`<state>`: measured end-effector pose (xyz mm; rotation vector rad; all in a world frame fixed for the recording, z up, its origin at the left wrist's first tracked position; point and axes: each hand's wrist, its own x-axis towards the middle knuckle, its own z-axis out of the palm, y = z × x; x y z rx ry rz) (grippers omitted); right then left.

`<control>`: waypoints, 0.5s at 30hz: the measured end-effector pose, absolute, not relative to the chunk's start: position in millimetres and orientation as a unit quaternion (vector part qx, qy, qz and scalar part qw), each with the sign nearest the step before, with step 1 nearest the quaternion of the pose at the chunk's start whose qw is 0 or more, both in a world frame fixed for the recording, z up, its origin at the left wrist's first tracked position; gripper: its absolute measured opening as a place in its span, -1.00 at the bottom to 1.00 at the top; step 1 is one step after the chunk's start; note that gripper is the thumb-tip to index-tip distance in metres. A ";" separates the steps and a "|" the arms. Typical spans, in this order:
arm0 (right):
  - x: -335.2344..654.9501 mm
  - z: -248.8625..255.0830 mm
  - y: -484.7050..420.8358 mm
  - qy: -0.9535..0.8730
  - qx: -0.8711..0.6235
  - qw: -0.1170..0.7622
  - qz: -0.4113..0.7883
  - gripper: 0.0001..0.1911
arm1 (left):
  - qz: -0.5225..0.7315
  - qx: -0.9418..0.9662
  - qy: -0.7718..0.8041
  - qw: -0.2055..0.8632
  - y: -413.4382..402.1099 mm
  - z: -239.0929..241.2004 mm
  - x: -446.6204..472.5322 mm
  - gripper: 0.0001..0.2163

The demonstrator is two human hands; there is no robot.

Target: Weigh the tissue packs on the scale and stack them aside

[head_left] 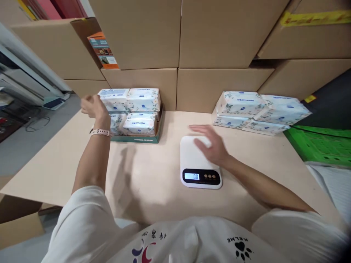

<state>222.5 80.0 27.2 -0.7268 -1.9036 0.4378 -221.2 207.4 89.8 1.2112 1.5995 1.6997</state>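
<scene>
My left hand (94, 106) is raised at the left end of a green tray (139, 139), beside a tissue pack (113, 98) in it. Its fingers are curled together, and whether anything is between them is hidden. Several white, flower-printed tissue packs are stacked two high in this tray, among them a front one (139, 123). Over the white kitchen scale (189, 155) hovers my right hand (211, 144), a little blurred, with spread fingers and nothing in them. The scale's lit display reads 0.0, and its plate carries no pack.
A second stack of tissue packs (244, 104) stands at the table's back right. Cardboard boxes (142, 87) form a wall behind the table (153, 171). A green plastic crate (320, 146) lies off the right edge, and an open carton (22, 230) sits low at the left.
</scene>
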 end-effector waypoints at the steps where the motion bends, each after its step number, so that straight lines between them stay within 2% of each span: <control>1: 249.2 17.8 81.0 -0.736 -0.368 0.549 0.143 -0.73 | 0.673 0.415 0.585 0.181 207.9 94.3 -210.4 -0.82; 3: 299.8 3.6 91.0 -0.610 -0.481 0.624 0.088 -0.69 | 0.733 0.408 0.536 0.092 209.4 104.5 -173.1 -0.78; 4: 322.1 -1.0 99.5 -0.558 -0.519 0.643 0.073 -0.67 | 0.733 0.453 0.493 0.116 209.5 109.2 -146.4 -0.77; 6: 356.8 -6.6 120.5 -0.489 -0.567 0.657 0.087 -0.63 | 0.705 0.519 0.434 0.212 207.0 115.0 -80.4 -0.84; 7: 368.4 -8.5 131.6 -0.461 -0.586 0.657 0.109 -0.63 | 0.664 0.542 0.423 0.293 204.3 115.2 -44.2 -0.87; 8: 376.3 -10.6 142.2 -0.436 -0.601 0.656 0.136 -0.63 | 0.608 0.546 0.418 0.398 201.0 113.4 -8.2 -0.87; 11: 382.3 -20.4 168.0 -0.392 -0.618 0.652 0.198 -0.59 | 0.485 0.553 0.409 0.539 192.4 98.2 83.6 -0.80; 15: 378.0 -38.7 187.6 -0.401 -0.583 0.671 0.221 -0.47 | 0.402 0.544 0.431 0.597 197.2 75.0 147.6 -0.71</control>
